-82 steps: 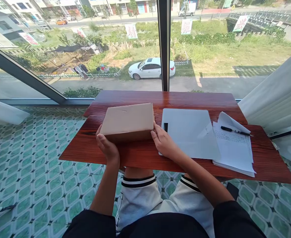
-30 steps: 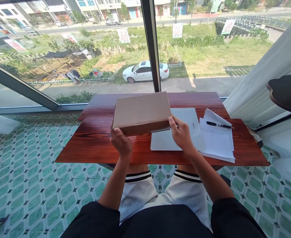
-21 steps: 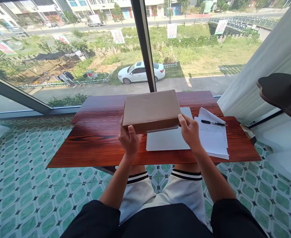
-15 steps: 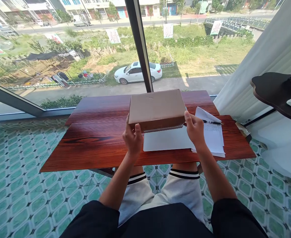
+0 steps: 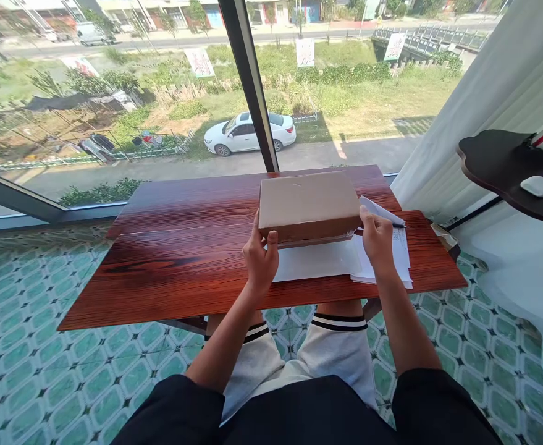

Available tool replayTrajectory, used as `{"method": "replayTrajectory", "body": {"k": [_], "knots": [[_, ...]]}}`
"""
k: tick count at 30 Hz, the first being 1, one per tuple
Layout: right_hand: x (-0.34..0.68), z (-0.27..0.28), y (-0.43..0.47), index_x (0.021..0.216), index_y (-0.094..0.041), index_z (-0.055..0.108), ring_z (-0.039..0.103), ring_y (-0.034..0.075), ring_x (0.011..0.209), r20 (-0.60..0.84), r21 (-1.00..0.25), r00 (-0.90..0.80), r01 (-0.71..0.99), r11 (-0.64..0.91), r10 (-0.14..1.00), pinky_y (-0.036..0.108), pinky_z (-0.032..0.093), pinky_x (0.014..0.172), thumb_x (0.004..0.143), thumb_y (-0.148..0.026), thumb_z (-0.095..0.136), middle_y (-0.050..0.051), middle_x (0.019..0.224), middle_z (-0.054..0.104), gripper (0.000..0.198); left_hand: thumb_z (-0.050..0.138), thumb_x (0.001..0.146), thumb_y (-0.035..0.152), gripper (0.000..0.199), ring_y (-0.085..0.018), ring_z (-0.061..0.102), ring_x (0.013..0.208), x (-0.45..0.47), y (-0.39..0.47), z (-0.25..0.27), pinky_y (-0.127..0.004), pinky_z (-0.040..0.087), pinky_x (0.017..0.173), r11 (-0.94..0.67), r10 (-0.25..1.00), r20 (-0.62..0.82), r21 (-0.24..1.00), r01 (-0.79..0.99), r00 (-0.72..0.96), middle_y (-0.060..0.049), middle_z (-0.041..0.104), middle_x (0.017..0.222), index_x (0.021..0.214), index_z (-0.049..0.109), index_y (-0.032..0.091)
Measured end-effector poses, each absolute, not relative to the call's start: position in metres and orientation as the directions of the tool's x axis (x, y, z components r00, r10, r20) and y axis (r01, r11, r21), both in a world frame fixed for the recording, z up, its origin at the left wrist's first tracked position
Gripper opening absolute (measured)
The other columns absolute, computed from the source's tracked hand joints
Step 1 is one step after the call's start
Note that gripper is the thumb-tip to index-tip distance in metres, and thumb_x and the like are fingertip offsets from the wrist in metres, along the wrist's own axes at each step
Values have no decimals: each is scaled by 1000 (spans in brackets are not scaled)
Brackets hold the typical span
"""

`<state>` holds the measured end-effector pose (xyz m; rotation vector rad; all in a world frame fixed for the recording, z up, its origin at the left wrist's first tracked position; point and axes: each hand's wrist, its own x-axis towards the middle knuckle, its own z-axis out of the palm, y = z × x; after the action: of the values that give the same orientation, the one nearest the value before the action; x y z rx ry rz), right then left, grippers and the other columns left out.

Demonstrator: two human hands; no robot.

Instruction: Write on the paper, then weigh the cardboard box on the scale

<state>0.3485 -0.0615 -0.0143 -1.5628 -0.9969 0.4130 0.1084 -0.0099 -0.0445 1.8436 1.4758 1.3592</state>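
squarely ahead of the person, the cardboard box (image 5: 309, 201) sits over the right half of the red wooden desk (image 5: 183, 259), its long axis running left to right, across the line of the forearms. it lies above the white sheet (image 5: 315, 261), with a thin pale edge showing just under its near face; whether the box rests on that sheet or is held a little clear of it cannot be told from this angle.

both hands are on the box, one at each short end. the left hand (image 5: 260, 259) wraps the near left corner, thumb up along the side and fingers curled beneath or against the front face. the right hand (image 5: 377, 241) clasps the near right corner in the same way. neither is nearer than the other; the box lies between them, just beyond the knuckles.

to the right, the stack of papers (image 5: 391, 253) is partly covered by the right hand and by the box's corner, and of the pen (image 5: 399, 225) on it only a short dark tip shows. the far side and underside of the box are out of sight. further right, a dark shelf (image 5: 493, 167) carries a white mouse (image 5: 540, 186), cut off at the frame edge, and a white curtain (image 5: 484, 93) hangs behind it.
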Motion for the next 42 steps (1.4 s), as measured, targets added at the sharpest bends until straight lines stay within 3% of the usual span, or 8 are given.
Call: {"method": "replayTrajectory", "body": {"k": [6,12,22,27,42], "knots": [[356,-26,-60,61,-19,23,21,8,58,235,-942,610,334,24,757,27,20,56,91,-56,52,-3,59,21,56,40,95,64,70,-24,70,96,113,-12,-49,-33,56,81,-356,911,412,800,483,-11,-14,74,114,148,50,19],[356,-30,-61,60,-19,23,22,8,58,243,-940,613,341,26,752,28,19,57,92,-52,52,-3,60,21,54,41,96,62,69,-21,69,89,111,-15,-52,-33,56,82,-350,919,393,803,483,12,-12,75,109,147,50,17],[357,-38,-64,60,-19,24,22,8,59,216,-948,618,317,11,756,29,19,58,90,-52,53,-3,59,22,54,41,97,61,69,-22,68,103,107,-16,-55,-31,56,85,-353,926,374,812,465,50,-14,71,126,149,48,18],[356,-39,-65,61,-19,21,20,8,60,214,-947,606,321,12,766,28,19,58,91,-55,52,-2,61,20,56,41,97,62,70,-21,69,95,105,-18,-56,-29,56,80,-328,937,346,806,492,57,-12,74,118,150,46,17],[357,-45,-68,61,-19,23,23,8,60,200,-948,622,319,-11,757,26,24,55,90,-59,53,-2,59,22,58,42,96,61,69,-20,69,97,103,-17,-62,-30,58,81,-337,937,343,821,461,74,-10,74,117,150,47,17]]}}
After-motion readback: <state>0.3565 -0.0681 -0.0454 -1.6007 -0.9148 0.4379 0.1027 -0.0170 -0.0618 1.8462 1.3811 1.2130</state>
